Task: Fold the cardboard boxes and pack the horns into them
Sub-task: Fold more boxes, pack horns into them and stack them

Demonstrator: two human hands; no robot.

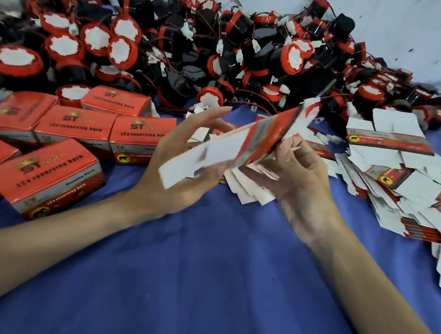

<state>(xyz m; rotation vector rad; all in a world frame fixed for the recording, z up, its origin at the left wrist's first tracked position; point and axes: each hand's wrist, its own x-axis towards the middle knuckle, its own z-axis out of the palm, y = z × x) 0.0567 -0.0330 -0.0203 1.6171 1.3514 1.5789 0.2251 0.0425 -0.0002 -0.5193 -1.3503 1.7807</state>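
Blue cloth is covering the surface, with a pale wall behind it. From the head view, a big heap of black-and-red horns is seen lying along the far edge. Folded red boxes are being kept in rows at the left, while flat unfolded blanks are spilling in a loose pile at the right.

One flat box blank is being held above the cloth between both hands, tilted and blurred. The left hand is cupped under its white flap end with fingers spread and loosely curled. The right hand is pinching the red end between thumb and fingers.

Opening the blank into a sleeve is judged to be the step in hand. A flap could be creased the wrong way if pressure is put off the score lines, and the thin card could slip from so light a pinch. Loose blanks just beneath could be dragged along.
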